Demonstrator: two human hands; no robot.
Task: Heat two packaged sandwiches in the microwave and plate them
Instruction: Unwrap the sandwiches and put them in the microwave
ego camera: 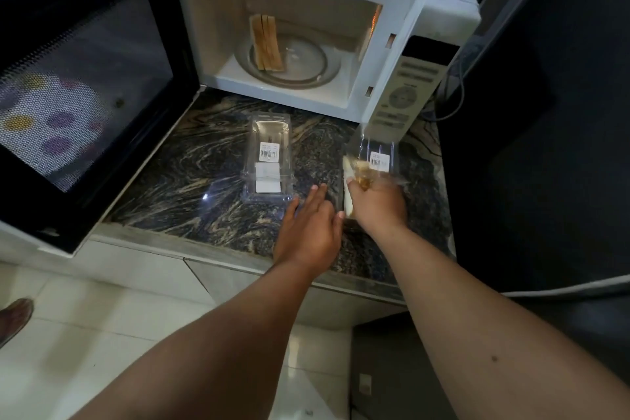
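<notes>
Sandwiches number 2 here. 1 sandwich [267, 43], toasted brown with its slices standing on edge, sits on the round glass turntable [300, 68] inside the white microwave [385, 27], toward the left of the cavity. Its door [85, 85] hangs wide open to the left, black-framed with a dotted mesh window. The second sandwich [356, 177], pale bread with a golden edge, is partly inside a clear, glossy plastic package [378, 155] bearing a white barcode label. The right hand [376, 203] grasps this sandwich with curled fingers, just in front of the microwave's control panel [405, 95]; motion blur hides the exact grip. Another clear plastic clamshell [269, 160], rectangular, with 2 white labels, lies flat on the worktop [177, 181], to the left of the held package. The left hand [308, 228] is released, fingers straight and spread, hovering just beside that clamshell's near right corner and close to the right hand; whether it touches the plastic cannot be told.

The worktop is polished dark stone with swirling tan veins. Below lies a pale tiled floor [102, 334], and a shoe [15, 317] shows at the left edge.
</notes>
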